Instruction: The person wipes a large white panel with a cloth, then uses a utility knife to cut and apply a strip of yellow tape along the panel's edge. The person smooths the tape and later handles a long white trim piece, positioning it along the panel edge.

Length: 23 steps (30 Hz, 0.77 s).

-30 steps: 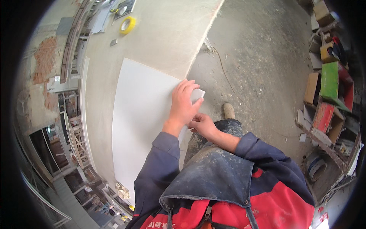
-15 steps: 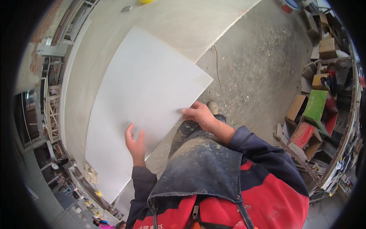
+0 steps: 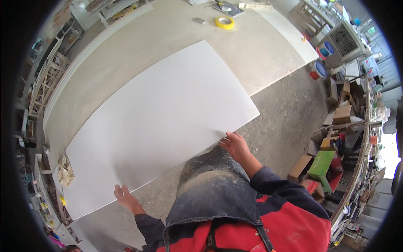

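A large white panel [image 3: 168, 113] lies flat on a pale worktable, its long near edge running along my front. My right hand [image 3: 237, 148] is at that edge near the panel's right corner, its fingertips against the edge; part of its grip is hidden. Farther left, my left hand [image 3: 128, 200] is by the same edge, fingers apart, fingertips over the panel's margin. A crumpled beige cloth [image 3: 65, 171] rests on the panel's left end.
On the pale tabletop [image 3: 260, 52] lie a yellow tape roll [image 3: 224, 22], a small grey block [image 3: 199, 20] and a dark flat tool [image 3: 228, 9]. Cardboard boxes [image 3: 342, 113], a green box [image 3: 322, 164] and buckets [image 3: 317, 69] stand on the right.
My view has swung, showing more of the tabletop beyond the panel. My left hand has drawn back from over the panel to its near edge. My right hand stays by the edge.
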Motion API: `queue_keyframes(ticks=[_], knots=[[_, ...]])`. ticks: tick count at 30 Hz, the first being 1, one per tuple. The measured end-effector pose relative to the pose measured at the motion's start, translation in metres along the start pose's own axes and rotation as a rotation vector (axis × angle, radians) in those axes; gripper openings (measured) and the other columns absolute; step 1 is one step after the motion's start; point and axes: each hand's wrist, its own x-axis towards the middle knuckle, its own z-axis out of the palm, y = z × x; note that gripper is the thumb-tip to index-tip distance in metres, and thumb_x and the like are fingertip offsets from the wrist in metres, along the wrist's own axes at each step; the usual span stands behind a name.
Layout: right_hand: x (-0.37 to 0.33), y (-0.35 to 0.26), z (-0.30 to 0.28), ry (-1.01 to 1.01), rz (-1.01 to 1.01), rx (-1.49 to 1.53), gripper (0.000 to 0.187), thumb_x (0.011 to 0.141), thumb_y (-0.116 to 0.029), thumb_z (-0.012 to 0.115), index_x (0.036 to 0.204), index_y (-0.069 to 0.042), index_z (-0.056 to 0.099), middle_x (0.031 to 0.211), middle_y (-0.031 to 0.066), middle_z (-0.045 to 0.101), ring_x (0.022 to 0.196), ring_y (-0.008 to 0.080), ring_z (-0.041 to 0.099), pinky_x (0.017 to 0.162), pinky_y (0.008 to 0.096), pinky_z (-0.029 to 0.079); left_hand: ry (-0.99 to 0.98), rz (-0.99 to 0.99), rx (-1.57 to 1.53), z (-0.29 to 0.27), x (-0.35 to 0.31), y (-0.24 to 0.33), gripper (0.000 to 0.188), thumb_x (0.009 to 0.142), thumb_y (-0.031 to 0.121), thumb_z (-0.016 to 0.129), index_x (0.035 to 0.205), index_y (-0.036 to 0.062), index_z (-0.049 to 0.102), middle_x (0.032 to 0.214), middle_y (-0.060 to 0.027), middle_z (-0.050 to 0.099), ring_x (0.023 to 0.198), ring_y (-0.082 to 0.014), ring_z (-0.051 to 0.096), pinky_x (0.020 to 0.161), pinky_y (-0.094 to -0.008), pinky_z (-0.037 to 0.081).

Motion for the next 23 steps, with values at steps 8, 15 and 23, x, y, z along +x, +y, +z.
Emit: queue_keyframes(ticks=[8, 15, 23], knots=[[-0.005, 0.060, -0.026, -0.075, 0.183, 0.045, 0.047, 0.102, -0.026, 0.062, 0.141, -0.004, 0.048, 0.139, 0.0206, 0.057, 0.127, 0.0391, 0.057, 0.105, 0.0544, 0.049, 0.434, -0.363, -0.978, -0.062, 0.010, -0.168, 0.052, 0.108, 0.036, 0.043, 0.144, -0.0002, 0.053, 0.147, -0.0142, 0.056, 0.140, -0.0282, 0.047, 0.120, -0.0422, 0.031], [-0.055, 0.055, 0.033, -0.330, 0.322, -0.750, 0.023, 0.099, -0.016, 0.065, 0.109, 0.002, 0.074, 0.096, 0.0077, 0.074, 0.088, 0.0192, 0.069, 0.077, 0.0325, 0.055, 0.152, -0.877, -0.655, -0.049, -0.038, -0.178, 0.016, 0.096, 0.016, 0.064, 0.107, 0.0051, 0.063, 0.096, -0.0091, 0.065, 0.077, -0.0209, 0.062, 0.065, -0.0372, 0.049], [-0.038, -0.070, 0.147, -0.271, -0.009, -1.098, 0.029, 0.097, -0.019, 0.067, 0.117, 0.001, 0.072, 0.107, 0.0082, 0.075, 0.093, 0.0147, 0.070, 0.080, 0.0292, 0.056, -1.081, 0.317, 0.671, 0.012, -0.155, -0.382, 0.044, 0.094, 0.043, 0.066, 0.130, 0.0181, 0.067, 0.124, -0.0167, 0.071, 0.113, -0.0333, 0.070, 0.099, -0.0502, 0.054]])
